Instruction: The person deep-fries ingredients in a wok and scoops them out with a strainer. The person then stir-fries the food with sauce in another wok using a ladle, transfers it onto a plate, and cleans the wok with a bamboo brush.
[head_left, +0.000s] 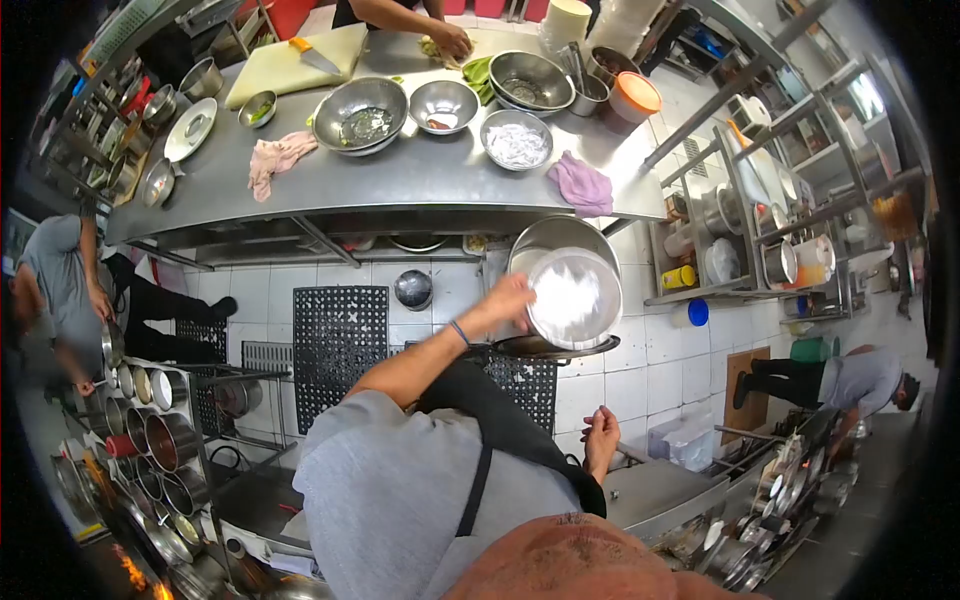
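Note:
My left hand (515, 300) is closed on the rim of a round, pale, translucent container (572, 300). The container is over a large metal pot (565, 234) that stands beside the steel table (400, 190); light glare hides what is inside it. Lower down, my right hand (602, 440) hangs near my side with its fingers partly curled and nothing visible in them. On the table beyond the pot are a purple cloth (581, 185) and a metal bowl of white pieces (517, 141).
Across the table a co-worker's hand (452, 42) handles food near a cutting board (300, 68). Another person (70, 260) stands at the left, and one (860, 380) at the far right. Black mats (340, 345) lie on the floor; a shelf rack (700, 290) stands right.

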